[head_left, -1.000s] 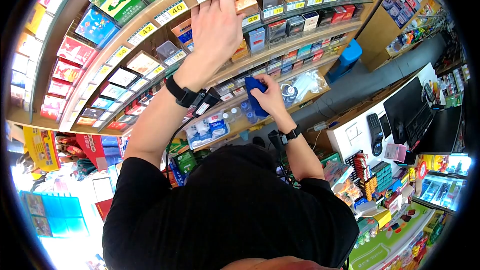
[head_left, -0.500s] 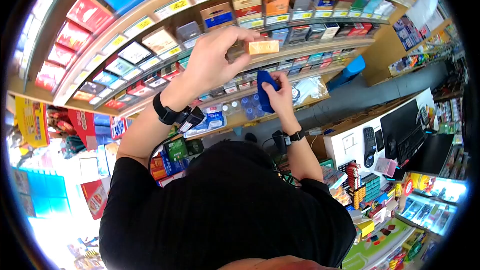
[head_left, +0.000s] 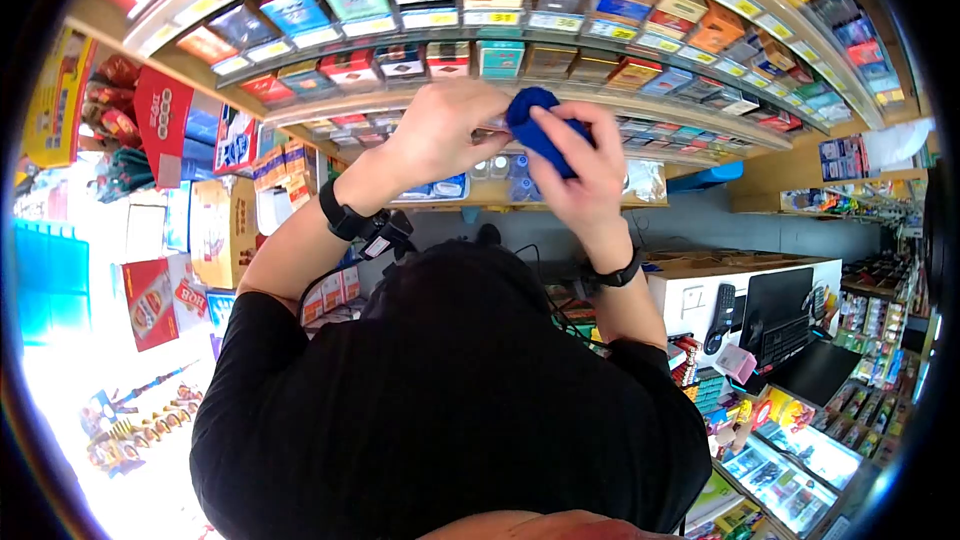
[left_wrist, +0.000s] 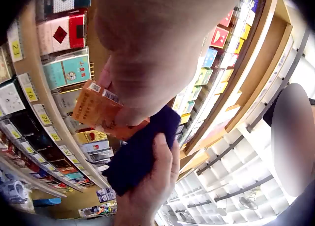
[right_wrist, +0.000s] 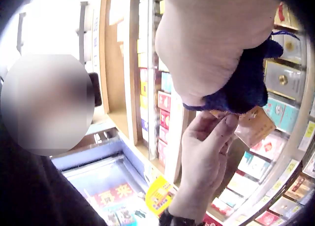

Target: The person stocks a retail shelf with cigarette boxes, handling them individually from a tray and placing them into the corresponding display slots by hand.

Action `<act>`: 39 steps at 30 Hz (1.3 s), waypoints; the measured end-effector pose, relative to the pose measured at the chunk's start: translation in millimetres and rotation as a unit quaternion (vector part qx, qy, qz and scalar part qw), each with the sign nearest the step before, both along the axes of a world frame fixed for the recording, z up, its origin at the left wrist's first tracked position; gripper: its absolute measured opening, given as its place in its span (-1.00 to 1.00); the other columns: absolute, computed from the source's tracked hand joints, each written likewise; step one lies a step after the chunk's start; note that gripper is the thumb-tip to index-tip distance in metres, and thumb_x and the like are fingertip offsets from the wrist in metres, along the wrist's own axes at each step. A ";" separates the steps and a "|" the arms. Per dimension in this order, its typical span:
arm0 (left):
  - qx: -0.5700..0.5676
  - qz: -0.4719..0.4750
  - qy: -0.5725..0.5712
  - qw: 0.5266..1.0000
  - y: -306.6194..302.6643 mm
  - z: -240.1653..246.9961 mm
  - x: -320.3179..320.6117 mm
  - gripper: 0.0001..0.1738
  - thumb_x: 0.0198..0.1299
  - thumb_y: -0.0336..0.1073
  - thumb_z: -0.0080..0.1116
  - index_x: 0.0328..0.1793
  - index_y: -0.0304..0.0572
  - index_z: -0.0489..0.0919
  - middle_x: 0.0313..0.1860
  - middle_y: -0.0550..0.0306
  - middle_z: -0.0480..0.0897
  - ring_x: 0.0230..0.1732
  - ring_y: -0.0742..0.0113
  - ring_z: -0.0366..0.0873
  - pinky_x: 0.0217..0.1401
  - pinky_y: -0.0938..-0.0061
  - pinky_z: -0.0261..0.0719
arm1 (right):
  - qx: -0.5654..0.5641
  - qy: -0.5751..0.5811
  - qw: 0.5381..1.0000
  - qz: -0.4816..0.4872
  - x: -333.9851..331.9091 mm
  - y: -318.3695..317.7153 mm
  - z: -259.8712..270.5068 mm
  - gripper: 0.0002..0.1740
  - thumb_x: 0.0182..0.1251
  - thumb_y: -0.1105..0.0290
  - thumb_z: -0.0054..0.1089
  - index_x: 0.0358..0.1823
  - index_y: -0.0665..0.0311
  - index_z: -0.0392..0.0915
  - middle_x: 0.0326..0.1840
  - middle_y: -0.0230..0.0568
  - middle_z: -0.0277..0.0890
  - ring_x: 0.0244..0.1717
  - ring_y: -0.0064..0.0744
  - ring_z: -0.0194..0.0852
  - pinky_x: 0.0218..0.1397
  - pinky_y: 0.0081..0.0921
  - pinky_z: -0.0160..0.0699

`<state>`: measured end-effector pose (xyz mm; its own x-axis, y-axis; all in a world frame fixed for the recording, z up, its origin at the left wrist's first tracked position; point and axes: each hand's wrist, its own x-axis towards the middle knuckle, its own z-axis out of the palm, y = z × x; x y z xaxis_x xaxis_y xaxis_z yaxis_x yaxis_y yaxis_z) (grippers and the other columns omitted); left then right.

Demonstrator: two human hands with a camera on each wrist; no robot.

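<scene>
An orange box (left_wrist: 101, 110) with printed text is pinched between the thumb and fingers of my left hand (left_wrist: 147, 53). In the right wrist view the box (right_wrist: 256, 127) shows beside the left hand (right_wrist: 204, 149). My right hand (head_left: 585, 175) grips a dark blue cloth (head_left: 545, 135), which lies against the box's end in the left wrist view. The head view has the left hand (head_left: 440, 135) just left of the cloth, in front of the lower shelf rows; the box is hidden there.
Shelves of small packs with price labels (head_left: 495, 18) curve across the front. At right stand a white counter (head_left: 690, 305), a monitor (head_left: 780, 305) and a keypad (head_left: 718, 320). A red carton (head_left: 150, 305) is at left.
The left hand has brought the orange box down from the shelf to the right hand. The cloth has moved up against it. The head view has turned toward the shelf's left part.
</scene>
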<state>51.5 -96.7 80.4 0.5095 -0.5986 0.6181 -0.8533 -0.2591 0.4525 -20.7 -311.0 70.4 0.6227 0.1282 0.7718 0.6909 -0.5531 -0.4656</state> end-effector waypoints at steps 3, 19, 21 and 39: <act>0.047 0.055 -0.004 0.997 30.4 -7.0 -14.3 -0.68 0.03 -0.39 0.46 -0.05 -0.16 0.69 -0.19 0.01 0.75 -0.19 -0.01 0.73 -0.16 0.21 0.68 | -0.025 0.029 0.999 0.013 1.1 24.5 -8.0 -0.53 0.05 0.55 0.50 0.08 0.22 0.77 0.02 -0.09 0.55 -0.06 -0.14 0.65 -0.04 -0.34 0.66; -0.047 0.125 0.243 0.961 169.1 -73.1 -86.5 -0.70 0.10 -0.37 0.50 -0.07 -0.25 0.67 -0.22 -0.09 0.75 -0.20 -0.04 0.76 -0.12 0.21 0.69 | -0.020 0.206 0.963 0.171 4.5 145.4 -43.8 -0.67 0.23 0.55 0.40 0.04 0.46 0.71 -0.09 -0.10 0.59 -0.08 -0.20 0.61 0.06 -0.36 0.58; 0.002 0.149 0.260 0.954 183.6 -74.0 -92.4 -0.70 0.12 -0.36 0.49 -0.04 -0.25 0.69 -0.21 -0.07 0.76 -0.18 0.02 0.78 -0.07 0.27 0.72 | -0.031 0.239 0.953 0.184 3.1 164.7 -48.9 -0.69 0.26 0.52 0.40 0.03 0.47 0.70 -0.10 -0.07 0.59 -0.09 -0.18 0.62 0.03 -0.35 0.58; -0.070 0.597 0.404 0.690 426.9 -257.4 -91.2 -0.56 0.17 -0.10 0.45 0.03 -0.31 0.75 -0.14 -0.03 0.82 -0.10 0.19 0.78 0.01 0.30 0.70 | -0.099 0.319 0.934 0.128 12.2 204.8 -110.7 -0.69 0.27 0.42 0.45 -0.01 0.45 0.70 -0.12 -0.08 0.62 -0.17 -0.13 0.66 -0.05 -0.35 0.59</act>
<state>-39.7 330.1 -177.0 0.7999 0.5820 -0.1465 0.4749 -0.4647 0.7474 -8.5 -106.1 -40.4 0.8772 0.4369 0.1991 0.4291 -0.5273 -0.7334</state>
